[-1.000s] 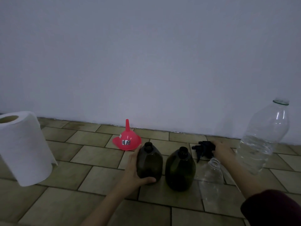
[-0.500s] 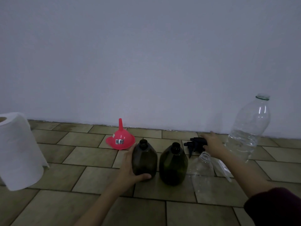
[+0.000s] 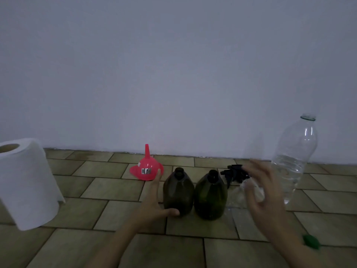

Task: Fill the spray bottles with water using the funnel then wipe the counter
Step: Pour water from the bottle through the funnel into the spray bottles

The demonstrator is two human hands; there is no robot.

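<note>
Two dark green spray bottles stand uncapped side by side on the tiled counter (image 3: pixel 108 209). My left hand (image 3: pixel 154 202) cups the left bottle (image 3: pixel 178 192), thumb at its front base and fingers up its left side. The right bottle (image 3: pixel 210 196) stands free. A red funnel (image 3: pixel 146 169) rests upside down behind my left hand. My right hand (image 3: pixel 260 190) hovers blurred with fingers spread, holding nothing, in front of a small clear bottle (image 3: pixel 236 200). Black spray heads (image 3: pixel 234 172) lie behind it. A large clear water bottle (image 3: pixel 293 161), open and partly filled, stands at the right.
A white paper towel roll (image 3: pixel 25 182) stands at the left. A green cap (image 3: pixel 311 241) lies on the tiles at the lower right. A plain wall (image 3: pixel 173 74) closes off the counter's back edge.
My right hand has let go of the black spray head and drawn back toward me with fingers spread. My left hand stays on the left dark bottle.
</note>
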